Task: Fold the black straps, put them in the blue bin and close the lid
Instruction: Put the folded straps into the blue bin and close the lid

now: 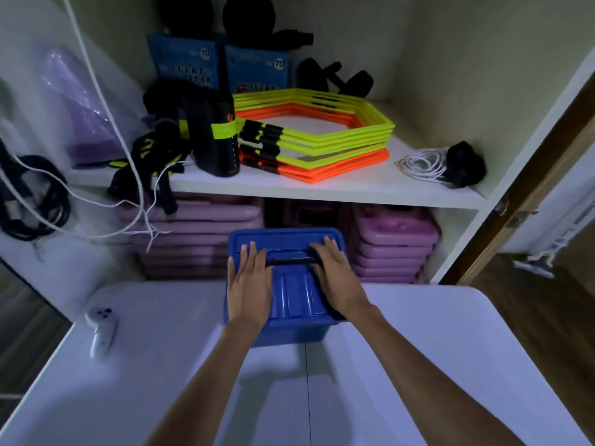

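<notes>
Blue bin [291, 333] sits on the white desk [418, 349] at its far edge, lid [294, 292] already on; an uneven press could leave one side unseated, or nudge it off that edge; left hand [249, 284] and right hand [336, 278] lie flat, fingers spread, beside the black handle [289, 261]; straps unseen.
</notes>
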A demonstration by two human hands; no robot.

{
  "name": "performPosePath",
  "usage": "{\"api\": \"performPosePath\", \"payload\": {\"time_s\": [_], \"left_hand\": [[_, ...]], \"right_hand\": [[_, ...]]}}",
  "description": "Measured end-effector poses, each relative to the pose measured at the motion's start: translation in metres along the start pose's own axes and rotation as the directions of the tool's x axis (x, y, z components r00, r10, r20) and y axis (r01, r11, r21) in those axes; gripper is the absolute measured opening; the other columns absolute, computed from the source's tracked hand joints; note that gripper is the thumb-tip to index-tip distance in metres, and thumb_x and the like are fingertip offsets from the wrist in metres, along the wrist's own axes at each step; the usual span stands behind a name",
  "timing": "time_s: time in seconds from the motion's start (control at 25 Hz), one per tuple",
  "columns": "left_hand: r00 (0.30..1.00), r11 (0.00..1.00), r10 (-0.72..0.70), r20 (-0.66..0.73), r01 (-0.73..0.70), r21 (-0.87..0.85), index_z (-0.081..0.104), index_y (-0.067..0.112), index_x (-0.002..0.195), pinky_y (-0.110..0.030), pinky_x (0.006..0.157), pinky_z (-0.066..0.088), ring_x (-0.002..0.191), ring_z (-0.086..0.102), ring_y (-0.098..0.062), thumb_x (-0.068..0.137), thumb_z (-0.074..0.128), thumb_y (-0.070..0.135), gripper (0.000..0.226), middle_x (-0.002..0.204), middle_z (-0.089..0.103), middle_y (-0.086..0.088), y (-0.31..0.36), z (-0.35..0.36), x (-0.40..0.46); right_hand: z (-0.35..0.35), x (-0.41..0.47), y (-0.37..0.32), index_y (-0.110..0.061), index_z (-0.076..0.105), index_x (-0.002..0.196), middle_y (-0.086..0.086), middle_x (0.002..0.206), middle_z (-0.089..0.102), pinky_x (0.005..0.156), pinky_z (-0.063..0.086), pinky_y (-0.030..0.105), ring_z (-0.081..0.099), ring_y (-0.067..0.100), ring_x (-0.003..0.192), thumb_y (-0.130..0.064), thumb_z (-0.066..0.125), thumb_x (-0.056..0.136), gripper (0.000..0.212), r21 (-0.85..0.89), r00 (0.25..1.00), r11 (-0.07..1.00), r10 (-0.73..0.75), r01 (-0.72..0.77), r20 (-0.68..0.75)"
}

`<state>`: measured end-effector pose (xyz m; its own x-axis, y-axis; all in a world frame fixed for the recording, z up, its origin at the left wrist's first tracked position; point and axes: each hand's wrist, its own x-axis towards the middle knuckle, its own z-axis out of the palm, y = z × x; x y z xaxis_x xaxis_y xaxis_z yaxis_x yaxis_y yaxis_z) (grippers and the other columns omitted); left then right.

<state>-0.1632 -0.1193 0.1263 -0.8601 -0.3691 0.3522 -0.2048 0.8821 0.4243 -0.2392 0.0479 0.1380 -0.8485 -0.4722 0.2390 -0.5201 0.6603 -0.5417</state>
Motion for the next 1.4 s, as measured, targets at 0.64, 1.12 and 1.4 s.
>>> {"api": "performPosePath", "payload": {"time_s": [0.64,1.12,1.4], "left_hand": [[0.982,0.993,-0.100,0.159,0.089,0.076,0.036,0.014,0.143,-0.040,0.120,0.009,0.146,0.019,-0.022,0.095,0.019,0.059,0.069,0.156,0.027,-0.008,-0.058,0.096,0.007],[0.936,0.913,-0.129,0.327,-0.017,0.407,0.007,0.015,0.152,-0.043,0.109,0.025,0.135,0.026,-0.031,0.100,0.016,0.040,0.058,0.154,0.020,-0.012,-0.071,0.092,0.030],[0.793,0.853,-0.457,0.403,0.519,-0.054,-0.006,0.025,0.152,-0.047,0.116,0.010,0.147,0.004,-0.029,0.067,0.050,0.084,0.117,0.161,0.002,-0.007,-0.135,0.071,0.017]], "right_hand": [[0.094,0.029,0.054,-0.014,0.030,0.151,0.022,0.154,0.031,0.115,0.026,0.044,0.031,0.037,0.141,-0.046,0.014,0.098,0.064,-0.263,0.983,0.963,0.097,-0.055,0.153],[0.109,0.022,0.052,-0.027,-0.004,0.156,0.012,0.163,0.005,0.120,0.006,0.039,0.008,0.030,0.149,-0.058,0.007,0.097,0.068,-0.402,0.967,0.914,0.155,-0.062,0.203],[0.121,0.011,0.046,-0.025,-0.005,0.156,0.012,0.164,-0.003,0.121,-0.001,0.050,-0.007,0.029,0.151,-0.057,-0.001,0.095,0.069,-0.483,0.975,0.873,0.159,-0.067,0.153]]}}
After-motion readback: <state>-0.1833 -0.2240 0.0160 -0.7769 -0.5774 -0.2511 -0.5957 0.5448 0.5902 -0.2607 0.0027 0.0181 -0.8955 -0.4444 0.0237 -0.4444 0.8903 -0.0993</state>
